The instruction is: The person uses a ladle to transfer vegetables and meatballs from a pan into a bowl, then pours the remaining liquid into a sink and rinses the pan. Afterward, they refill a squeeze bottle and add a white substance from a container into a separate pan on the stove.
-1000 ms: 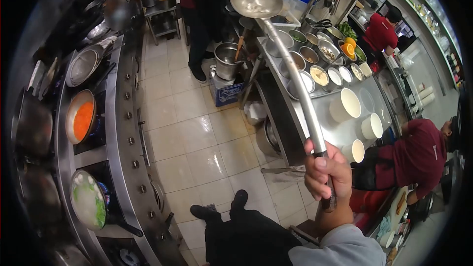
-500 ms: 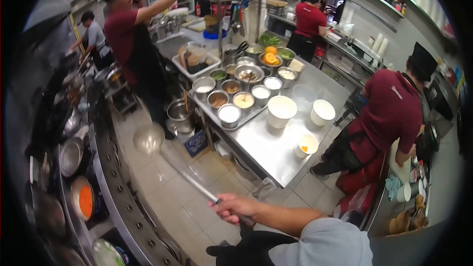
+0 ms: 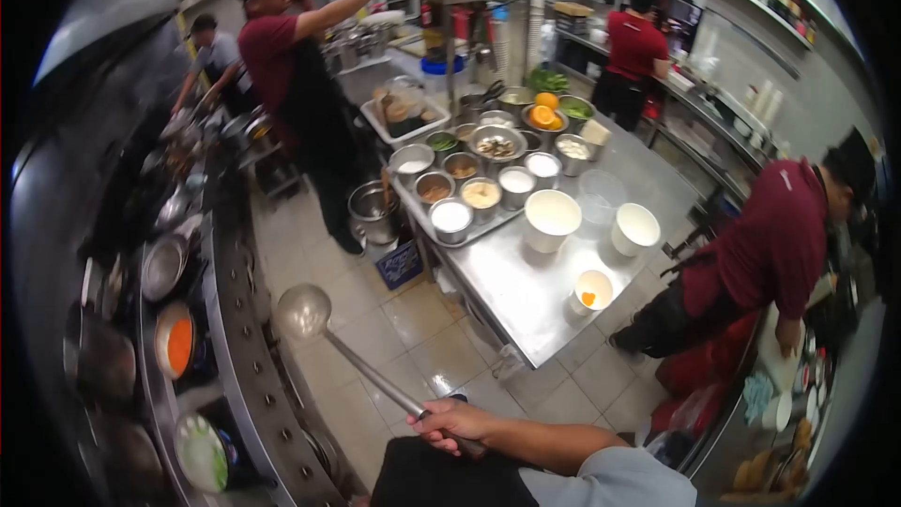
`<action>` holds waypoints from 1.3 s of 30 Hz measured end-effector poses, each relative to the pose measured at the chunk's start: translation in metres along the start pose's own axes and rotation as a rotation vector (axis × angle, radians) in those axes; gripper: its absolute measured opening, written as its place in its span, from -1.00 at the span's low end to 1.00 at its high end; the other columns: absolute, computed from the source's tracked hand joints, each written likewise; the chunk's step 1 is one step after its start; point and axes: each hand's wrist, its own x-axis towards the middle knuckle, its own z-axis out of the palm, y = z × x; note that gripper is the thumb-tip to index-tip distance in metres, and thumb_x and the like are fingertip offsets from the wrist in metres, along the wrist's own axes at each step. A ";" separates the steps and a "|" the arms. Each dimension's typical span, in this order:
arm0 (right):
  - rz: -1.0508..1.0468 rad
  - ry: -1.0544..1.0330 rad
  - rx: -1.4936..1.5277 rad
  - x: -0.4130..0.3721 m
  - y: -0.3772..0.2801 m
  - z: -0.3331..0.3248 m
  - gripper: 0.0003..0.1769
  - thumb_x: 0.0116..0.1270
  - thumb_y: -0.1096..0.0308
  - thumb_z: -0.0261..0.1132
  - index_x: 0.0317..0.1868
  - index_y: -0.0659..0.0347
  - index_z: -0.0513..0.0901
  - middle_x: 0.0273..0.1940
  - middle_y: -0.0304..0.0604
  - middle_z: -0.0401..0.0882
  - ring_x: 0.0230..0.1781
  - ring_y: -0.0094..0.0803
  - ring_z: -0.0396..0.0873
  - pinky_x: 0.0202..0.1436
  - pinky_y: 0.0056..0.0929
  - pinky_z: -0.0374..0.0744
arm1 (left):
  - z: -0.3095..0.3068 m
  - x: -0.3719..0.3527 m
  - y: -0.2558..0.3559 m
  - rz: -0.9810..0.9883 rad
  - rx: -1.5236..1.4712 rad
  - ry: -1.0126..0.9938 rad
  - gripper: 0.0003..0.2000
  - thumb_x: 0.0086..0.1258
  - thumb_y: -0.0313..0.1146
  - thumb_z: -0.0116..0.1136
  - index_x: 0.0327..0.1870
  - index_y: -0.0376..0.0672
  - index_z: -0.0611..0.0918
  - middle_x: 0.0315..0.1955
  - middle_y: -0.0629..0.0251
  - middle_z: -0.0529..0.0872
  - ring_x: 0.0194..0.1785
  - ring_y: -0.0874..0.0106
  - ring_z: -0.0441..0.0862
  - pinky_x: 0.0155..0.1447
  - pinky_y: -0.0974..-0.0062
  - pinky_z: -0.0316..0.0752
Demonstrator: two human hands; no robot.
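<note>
My right hand [image 3: 452, 427] is closed around the handle of a long metal ladle [image 3: 375, 377]. The handle slants up and to the left, and the round ladle bowl [image 3: 304, 311] hangs in the air over the tiled floor, beside the stove front. My forearm crosses from the lower right, with a grey sleeve and black apron below. The left hand is not visible. On the stove [image 3: 246, 394] to the left sit a pan with orange contents [image 3: 180, 347] and a pan with pale and green contents [image 3: 201, 453].
A steel table [image 3: 511, 305] holds several metal containers of ingredients, oranges [image 3: 544, 111] and white tubs [image 3: 552, 219]. A co-worker [image 3: 282, 56] stands beyond the floor aisle with an arm raised. Another co-worker [image 3: 765, 225] bends over the right counter. Two more people work farther back.
The view has shifted, so the table and stove sit farther right in the picture. The ladle bowl appears lower and a little farther right, still held in my right hand.
</note>
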 end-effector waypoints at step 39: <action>0.067 -0.315 -1.562 0.436 0.095 0.233 -0.81 0.29 0.40 0.22 -0.18 0.36 0.51 -0.56 -0.09 0.56 -0.73 -0.30 0.53 -0.63 -0.30 0.49 | -0.170 -0.070 0.026 0.154 -1.484 0.343 -0.43 0.37 0.24 0.11 0.06 -0.13 0.51 -0.08 0.23 0.63 0.01 0.36 0.58 0.02 0.29 0.50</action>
